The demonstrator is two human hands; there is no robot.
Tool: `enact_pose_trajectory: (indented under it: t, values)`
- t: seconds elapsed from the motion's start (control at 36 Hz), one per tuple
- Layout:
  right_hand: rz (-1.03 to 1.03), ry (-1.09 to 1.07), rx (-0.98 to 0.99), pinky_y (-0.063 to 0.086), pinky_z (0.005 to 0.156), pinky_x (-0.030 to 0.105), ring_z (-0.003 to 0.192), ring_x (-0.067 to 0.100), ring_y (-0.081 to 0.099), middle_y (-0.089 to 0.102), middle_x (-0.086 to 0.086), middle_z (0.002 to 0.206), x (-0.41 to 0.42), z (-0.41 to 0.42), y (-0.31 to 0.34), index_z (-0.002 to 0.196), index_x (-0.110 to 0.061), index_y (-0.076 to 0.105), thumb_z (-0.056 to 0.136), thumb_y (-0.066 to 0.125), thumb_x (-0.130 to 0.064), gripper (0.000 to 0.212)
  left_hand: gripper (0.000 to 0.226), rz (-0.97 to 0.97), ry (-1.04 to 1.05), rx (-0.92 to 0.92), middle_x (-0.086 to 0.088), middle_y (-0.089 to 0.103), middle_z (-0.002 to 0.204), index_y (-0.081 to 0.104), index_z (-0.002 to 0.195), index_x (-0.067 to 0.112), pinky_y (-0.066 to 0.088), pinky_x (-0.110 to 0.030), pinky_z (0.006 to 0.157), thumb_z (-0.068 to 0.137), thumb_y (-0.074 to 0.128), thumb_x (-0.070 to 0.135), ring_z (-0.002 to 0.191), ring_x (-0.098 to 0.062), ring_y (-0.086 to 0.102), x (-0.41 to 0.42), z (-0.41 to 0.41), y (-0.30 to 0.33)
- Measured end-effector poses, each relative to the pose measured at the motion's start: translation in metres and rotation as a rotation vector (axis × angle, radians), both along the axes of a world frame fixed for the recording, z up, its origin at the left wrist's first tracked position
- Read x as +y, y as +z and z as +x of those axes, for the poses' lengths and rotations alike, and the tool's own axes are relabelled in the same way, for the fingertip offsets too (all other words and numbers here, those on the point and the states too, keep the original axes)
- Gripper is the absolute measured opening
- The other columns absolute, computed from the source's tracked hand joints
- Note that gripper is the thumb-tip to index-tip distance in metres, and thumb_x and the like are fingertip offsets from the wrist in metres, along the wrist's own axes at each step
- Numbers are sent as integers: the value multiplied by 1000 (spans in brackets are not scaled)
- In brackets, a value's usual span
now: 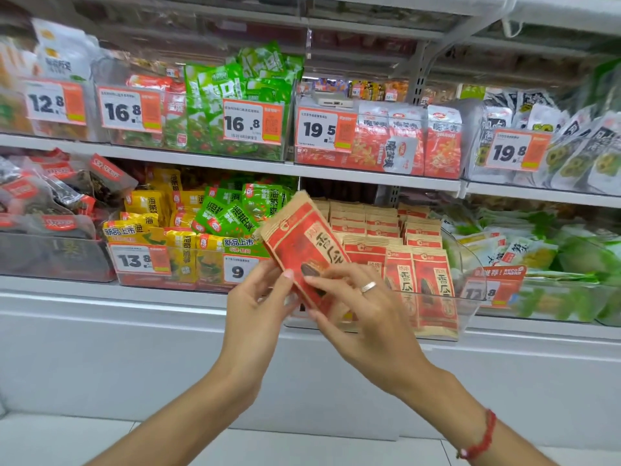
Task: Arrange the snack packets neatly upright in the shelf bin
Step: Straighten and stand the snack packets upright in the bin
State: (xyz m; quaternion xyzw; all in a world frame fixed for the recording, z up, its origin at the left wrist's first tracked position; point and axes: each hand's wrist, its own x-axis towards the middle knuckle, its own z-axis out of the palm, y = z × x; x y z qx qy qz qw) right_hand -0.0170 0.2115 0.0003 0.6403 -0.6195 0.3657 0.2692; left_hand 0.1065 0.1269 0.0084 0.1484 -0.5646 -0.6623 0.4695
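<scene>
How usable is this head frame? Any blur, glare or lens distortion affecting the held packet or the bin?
Head view: even store lighting; the held packet and both hands, left and right, look slightly soft; the clear bin front reflects light, veiling the upright packets behind it; wide-angle bending curves the shelf edge; the top shelf is smeared.

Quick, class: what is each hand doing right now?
Left hand: holds the lower left edge of the tilted red and brown packet.
Right hand: fingers grip the same packet's lower front.
</scene>
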Motion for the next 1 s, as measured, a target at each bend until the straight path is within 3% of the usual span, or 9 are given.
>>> enact_pose_trajectory:
  t: [0.17, 0.25, 0.33, 0.42, 0.56, 0.72, 0.83, 0.94, 1.0]
  values:
    - [-173, -28, -136, 39, 102, 22, 119, 14, 49, 51, -1, 126, 6, -3, 31, 132, -17, 52, 82, 72, -12, 54, 22, -372, 184, -106, 14, 72, 97, 64, 105, 28, 55, -20, 77, 98, 51, 11, 93, -5, 68, -10, -3, 0]
    - [-162, 29, -323, 43, 98, 19, 115, 4, 51, 49, -11, 126, 5, -6, 51, 137, -26, 36, 81, 74, -8, 70, 20, -456, 174, -149, 17, 71, 99, 63, 110, 28, 57, -31, 79, 98, 51, 17, 97, -4, 66, -13, -6, 7]
    - [-24, 115, -532, 46, 91, 15, 108, -7, 55, 58, -25, 113, 5, -12, 67, 130, -33, 42, 86, 69, -15, 54, 21, -534, 187, -175, 18, 70, 101, 63, 114, 29, 56, -24, 74, 97, 52, 22, 98, 0, 64, -20, -13, 19]
    - [17, 133, -571, 48, 85, 15, 101, -8, 59, 66, -24, 103, 4, -23, 78, 111, -32, 56, 86, 69, -18, 32, 25, -658, 232, -227, 22, 68, 104, 60, 116, 39, 53, -14, 70, 98, 53, 23, 99, 5, 62, -32, -21, 30]
    - [-18, 137, -577, 45, 82, 8, 98, -3, 61, 68, -19, 100, -5, -45, 86, 105, -28, 61, 86, 70, -17, 24, 32, -880, 416, -447, 30, 57, 115, 57, 122, 36, 43, -9, 77, 96, 40, 44, 101, 10, 54, -61, -28, 31]
    - [-150, 171, -694, 51, 82, 19, 95, 2, 65, 69, -12, 100, -15, -69, 104, 104, -24, 60, 85, 69, -17, 22, 38, -691, 407, -455, 26, 58, 118, 52, 121, 44, 50, -27, 79, 92, 32, 58, 99, 8, 56, -89, -31, 25]
    - [-109, 180, -646, 51, 89, 26, 101, 4, 63, 68, -11, 104, -33, -82, 109, 105, -24, 60, 84, 69, -23, 24, 36, -551, 298, -305, 35, 52, 120, 42, 121, 55, 43, -17, 81, 86, 44, 62, 107, 12, 53, -98, -39, 51]
    - [103, 203, -552, 49, 86, 16, 101, -3, 61, 66, -16, 107, -59, -88, 95, 112, -21, 60, 86, 69, -20, 28, 71, -758, 182, -416, 43, 28, 134, 24, 140, 50, 27, 0, 96, 80, 61, 56, 121, 28, 26, -106, -50, 70]
    - [188, 204, -517, 50, 79, 13, 98, -2, 61, 66, -15, 104, -68, -90, 83, 112, -24, 60, 87, 69, -18, 27, 65, -878, 120, -500, 40, 38, 132, 30, 137, 47, 31, -1, 99, 80, 62, 47, 120, 27, 32, -112, -55, 71]
